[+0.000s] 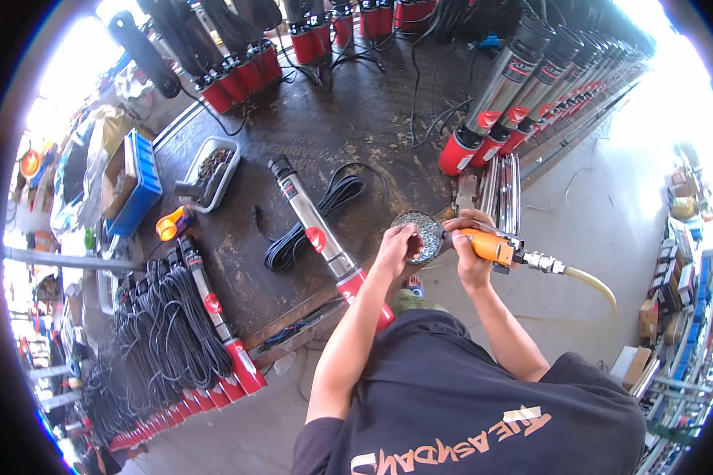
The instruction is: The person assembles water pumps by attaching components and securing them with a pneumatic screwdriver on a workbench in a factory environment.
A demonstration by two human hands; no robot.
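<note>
My right hand [473, 252] is wrapped round an orange air screwdriver [487, 246], whose pale hose curves off to the right. Its tip end points left, close to a round dish [437, 256] of small silvery screws or similar parts at the table's front edge. At the dish's left rim, my left hand [398, 248] has its fingers drawn together in a pinch; whatever is between them is too small to make out. Left of that arm lies a steel tube-shaped pump [313, 222] with a black top and red end, partly hidden by my forearm. A coiled black cable [297, 241] rests beside it.
Several similar red-ended pumps [483, 119] stand in a row at the right edge, with more at the back. Cable-wrapped pumps [186, 317] fill the left. A white tub [214, 170] of small parts, an orange tape dispenser [171, 225] and a blue crate [139, 190] sit left.
</note>
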